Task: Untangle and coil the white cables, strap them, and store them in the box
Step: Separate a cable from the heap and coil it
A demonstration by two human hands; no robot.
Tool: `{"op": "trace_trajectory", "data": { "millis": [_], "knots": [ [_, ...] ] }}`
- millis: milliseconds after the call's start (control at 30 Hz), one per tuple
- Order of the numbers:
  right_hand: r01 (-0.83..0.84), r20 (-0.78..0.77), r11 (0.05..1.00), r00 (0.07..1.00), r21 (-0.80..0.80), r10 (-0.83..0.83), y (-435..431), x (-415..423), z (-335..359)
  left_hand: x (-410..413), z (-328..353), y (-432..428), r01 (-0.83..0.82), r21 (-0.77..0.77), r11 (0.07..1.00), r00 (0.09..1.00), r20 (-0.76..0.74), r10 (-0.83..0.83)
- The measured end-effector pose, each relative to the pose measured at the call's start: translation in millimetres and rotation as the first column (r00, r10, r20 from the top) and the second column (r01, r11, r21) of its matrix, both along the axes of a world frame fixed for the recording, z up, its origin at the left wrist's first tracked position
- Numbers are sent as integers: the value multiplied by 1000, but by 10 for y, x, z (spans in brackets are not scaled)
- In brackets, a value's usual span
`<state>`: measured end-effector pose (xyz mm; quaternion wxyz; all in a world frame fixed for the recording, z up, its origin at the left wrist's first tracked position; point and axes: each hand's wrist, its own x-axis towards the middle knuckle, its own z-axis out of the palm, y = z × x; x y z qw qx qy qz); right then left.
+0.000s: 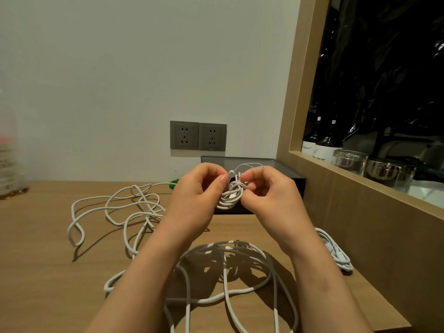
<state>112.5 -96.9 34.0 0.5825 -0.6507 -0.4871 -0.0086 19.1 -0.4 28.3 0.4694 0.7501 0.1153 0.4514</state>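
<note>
Above the wooden desk (pixel 48 272), 2 bare forearms reach forward side by side with wrists raised. On the desk's left side sprawls loose white cable (pixel 115 207), a bigger tangle (pixel 228 267) lies under the forearms, and a wound bundle (pixel 336 251) sits by the right edge. A dark open box (pixel 288 173) stands behind the hands, its inside partly hidden. The left hand (pixel 194 188) grips a small coil (pixel 231 194) of white cable with curled fingers. The right hand (pixel 269 188) pinches a strand at the coil's top, just in front of the box.
</note>
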Motion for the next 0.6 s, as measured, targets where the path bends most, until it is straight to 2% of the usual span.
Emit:
{"op": "trace_trajectory", "data": {
  "millis": [200,300,467,533,600],
  "knots": [
    [4,15,1000,1000,28,-5,14,7,8,1,-5,7,20,29,999,1000,-15,-19],
    [15,39,1000,999,8,-15,34,2,-1,17,-16,11,-103,173,980,995,2,104],
    [36,101,999,994,-6,-35,37,-30,21,38,-67,7,-301,422,855,953,104,284],
    [47,104,999,993,-6,-46,13,-30,47,28,-79,26,-301,449,841,954,142,266],
    [43,94,999,995,-15,-41,-9,-33,65,-2,-72,38,-242,394,887,969,151,197]
  ]
}}
